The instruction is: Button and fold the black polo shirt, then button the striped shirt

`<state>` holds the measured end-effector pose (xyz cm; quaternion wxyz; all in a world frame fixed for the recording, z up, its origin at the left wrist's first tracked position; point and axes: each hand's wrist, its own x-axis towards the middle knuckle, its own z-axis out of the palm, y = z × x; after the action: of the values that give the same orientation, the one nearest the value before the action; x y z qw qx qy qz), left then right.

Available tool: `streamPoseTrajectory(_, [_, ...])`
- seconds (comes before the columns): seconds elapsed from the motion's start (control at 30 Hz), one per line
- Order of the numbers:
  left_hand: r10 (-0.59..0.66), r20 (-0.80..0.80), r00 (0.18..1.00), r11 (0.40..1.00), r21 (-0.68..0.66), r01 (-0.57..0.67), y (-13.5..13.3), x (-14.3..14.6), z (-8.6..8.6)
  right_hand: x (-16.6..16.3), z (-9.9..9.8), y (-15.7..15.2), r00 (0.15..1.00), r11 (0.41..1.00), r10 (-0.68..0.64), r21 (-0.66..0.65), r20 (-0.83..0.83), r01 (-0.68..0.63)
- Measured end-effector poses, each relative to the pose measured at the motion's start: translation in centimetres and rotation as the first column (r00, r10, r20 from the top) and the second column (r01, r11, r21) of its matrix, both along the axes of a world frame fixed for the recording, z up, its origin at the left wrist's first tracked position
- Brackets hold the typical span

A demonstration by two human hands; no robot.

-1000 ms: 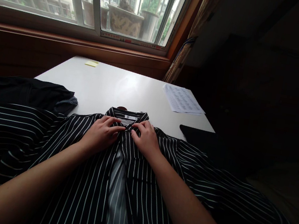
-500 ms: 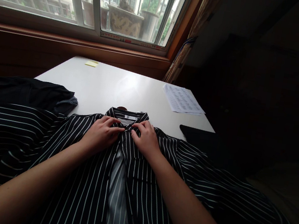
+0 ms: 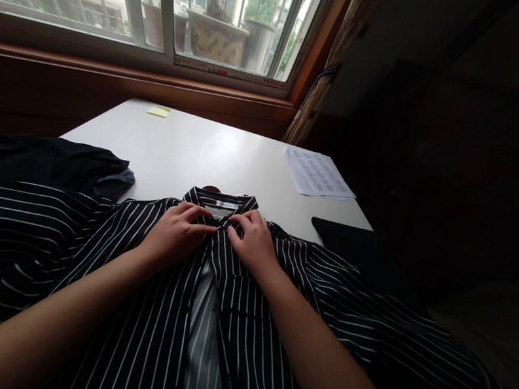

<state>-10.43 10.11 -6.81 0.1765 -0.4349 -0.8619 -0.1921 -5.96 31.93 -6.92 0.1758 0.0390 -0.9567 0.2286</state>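
A black shirt with white stripes [image 3: 153, 323] lies spread face up, its collar [image 3: 197, 195] toward the window and its sleeves out to both sides. Just below the collar, the two front edges meet between my hands. My left hand [image 3: 178, 231] pinches the cloth of the left front edge near the neck. Opposite it, my right hand [image 3: 255, 237] grips the right front edge, thumb and fingers close to the left fingertips. Lower down the front parts, showing the greyish inside of the back. Any button under the fingertips is too small to make out.
The shirt lies on a white table [image 3: 183, 142]. Dark folded clothing [image 3: 37, 157] sits at the left, and a dark flat item [image 3: 347, 236] at the right. Printed sheets [image 3: 317, 174] and a yellow sticky note [image 3: 158, 111] rest farther back, before a barred window [image 3: 220, 15].
Almost nothing differs. The left thumb has shifted very slightly toward the right hand at the neck opening; the shirt keeps its place.
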Motion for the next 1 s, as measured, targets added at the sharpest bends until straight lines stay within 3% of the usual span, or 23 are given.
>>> streamPoseTrajectory(1.0, [-0.012, 0.024, 1.000, 1.000, -0.005, 0.012, 0.03, 0.19, 0.36, 0.01, -0.06, 0.02, 1.000, 1.000, 0.003, 0.007, -0.005, -0.003])
